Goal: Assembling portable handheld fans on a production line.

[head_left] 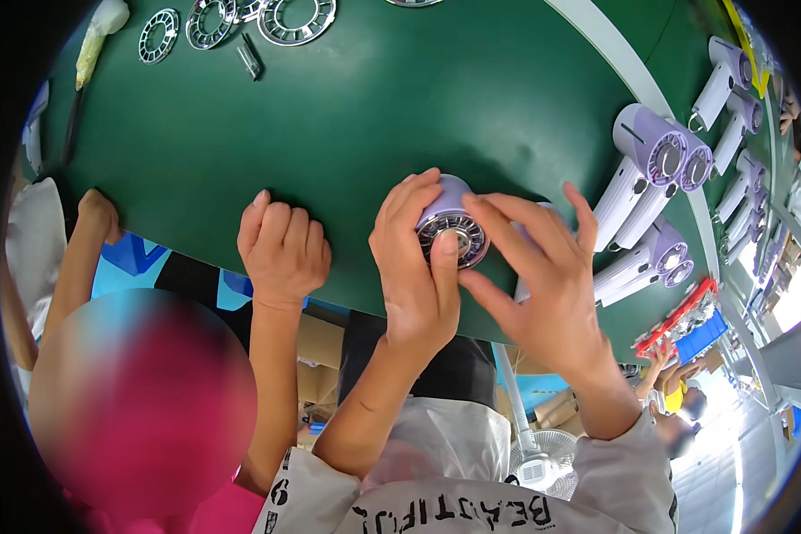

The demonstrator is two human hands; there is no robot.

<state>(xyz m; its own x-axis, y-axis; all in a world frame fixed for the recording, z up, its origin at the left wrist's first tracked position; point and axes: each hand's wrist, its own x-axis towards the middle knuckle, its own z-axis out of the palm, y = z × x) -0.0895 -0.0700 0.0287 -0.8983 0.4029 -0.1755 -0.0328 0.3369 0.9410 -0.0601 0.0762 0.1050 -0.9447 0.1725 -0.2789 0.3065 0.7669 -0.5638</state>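
Note:
A lavender hair dryer [445, 198] is held over the green table, its round silver-and-black slotted end turned up toward me. My left hand [408, 267] is wrapped around its left side, with the thumb lying across the slotted end. From the right, my right hand [543, 285] has its index finger and thumb at the rim of that end, while its other fingers are spread. Behind my right hand is a partly hidden lavender and white piece [523, 289]; I cannot tell whether it belongs to this dryer or another.
Several lavender and white hair dryers [645, 142] lie at the right beside a curved white rail [610, 44]. Chrome slotted rings [295, 20] and a small dark cylinder [249, 58] lie at the far left. A co-worker's fist [283, 249] rests on the table [374, 107] left of me.

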